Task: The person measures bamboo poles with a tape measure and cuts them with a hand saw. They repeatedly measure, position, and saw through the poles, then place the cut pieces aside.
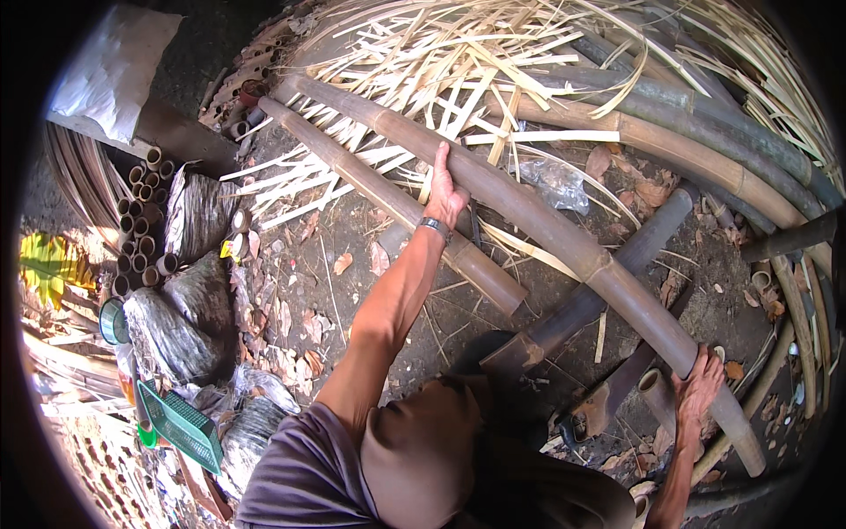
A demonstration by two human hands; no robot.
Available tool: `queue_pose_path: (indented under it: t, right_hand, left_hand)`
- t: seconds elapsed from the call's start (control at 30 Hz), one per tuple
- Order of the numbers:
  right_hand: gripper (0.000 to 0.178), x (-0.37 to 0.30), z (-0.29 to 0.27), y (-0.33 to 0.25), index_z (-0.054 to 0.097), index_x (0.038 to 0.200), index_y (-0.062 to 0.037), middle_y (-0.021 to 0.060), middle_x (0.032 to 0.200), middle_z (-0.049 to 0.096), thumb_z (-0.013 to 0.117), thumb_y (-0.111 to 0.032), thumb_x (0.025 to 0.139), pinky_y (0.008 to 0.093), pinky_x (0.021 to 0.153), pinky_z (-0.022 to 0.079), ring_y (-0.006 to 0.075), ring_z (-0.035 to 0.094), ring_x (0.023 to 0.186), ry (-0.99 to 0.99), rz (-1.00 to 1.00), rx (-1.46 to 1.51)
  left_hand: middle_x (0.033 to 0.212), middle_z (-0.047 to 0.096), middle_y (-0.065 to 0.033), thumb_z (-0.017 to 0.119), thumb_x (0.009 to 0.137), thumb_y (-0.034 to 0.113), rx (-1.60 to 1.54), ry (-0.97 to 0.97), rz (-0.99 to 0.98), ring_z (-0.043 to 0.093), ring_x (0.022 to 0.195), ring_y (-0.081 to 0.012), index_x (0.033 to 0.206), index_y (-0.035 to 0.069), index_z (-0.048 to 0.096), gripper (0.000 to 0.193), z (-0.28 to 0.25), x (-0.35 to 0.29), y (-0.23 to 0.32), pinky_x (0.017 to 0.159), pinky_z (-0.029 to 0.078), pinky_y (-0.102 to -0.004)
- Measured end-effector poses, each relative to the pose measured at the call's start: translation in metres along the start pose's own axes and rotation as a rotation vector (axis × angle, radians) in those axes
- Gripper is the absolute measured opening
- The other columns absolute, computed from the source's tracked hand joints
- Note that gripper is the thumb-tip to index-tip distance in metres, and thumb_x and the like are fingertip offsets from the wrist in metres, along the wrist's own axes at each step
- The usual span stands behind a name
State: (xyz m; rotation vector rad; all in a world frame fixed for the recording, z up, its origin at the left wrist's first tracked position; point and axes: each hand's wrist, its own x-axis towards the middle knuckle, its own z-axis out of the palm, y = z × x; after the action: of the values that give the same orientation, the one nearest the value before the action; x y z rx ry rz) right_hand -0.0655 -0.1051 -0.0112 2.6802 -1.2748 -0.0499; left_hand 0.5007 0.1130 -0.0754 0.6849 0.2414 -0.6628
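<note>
A long bamboo pole (538, 220) is held by both hands, slanting from the upper left to the lower right of the frame.
Near its middle, the pole is touched by the left hand (448, 201), thumb laid against it; the other fingers are hidden, so whether they are closed cannot be told. At lower right, it is clamped by the fingers of the right hand (699, 392). Pale strips (476, 66) are heaped at the top and short tubes (141, 220) are stacked at left, apparently already cut; no split is seen in the held pole, so it is judged unworked.
</note>
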Motion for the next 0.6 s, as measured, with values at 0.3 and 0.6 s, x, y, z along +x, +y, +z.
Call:
queue_pose_path:
  t: [0.3, 0.6]
  right_hand:
    - [0.086, 0.018, 0.016, -0.001, 0.046, 0.135, -0.0116, 0.0132, 0.12, 0.052, 0.087, -0.016, 0.059, 0.046, 0.1, 0.037, 0.0332, 0.048, 0.118, 0.005, -0.09, 0.118]
    - [0.073, 0.017, 0.021, 0.009, 0.044, 0.135, -0.0123, 0.012, 0.128, 0.052, 0.079, -0.028, 0.074, 0.0471, 0.107, 0.034, 0.031, 0.048, 0.124, -0.106, -0.059, 0.068]
  left_hand:
    - [0.128, 0.056, -0.0151, 0.058, 0.091, 0.058, 0.66, 0.005, -0.394, 0.055, 0.114, -0.0235, 0.133, 0.004, 0.047, 0.07, -0.016, -0.088, -0.09, 0.1, 0.043, -0.0427]
    - [0.102, 0.065, -0.0264, 0.075, 0.076, 0.052, 1.77, -0.79, -0.304, 0.064, 0.099, -0.0379, 0.122, -0.008, 0.05, 0.08, 0.024, -0.192, -0.178, 0.086, 0.051, -0.041]
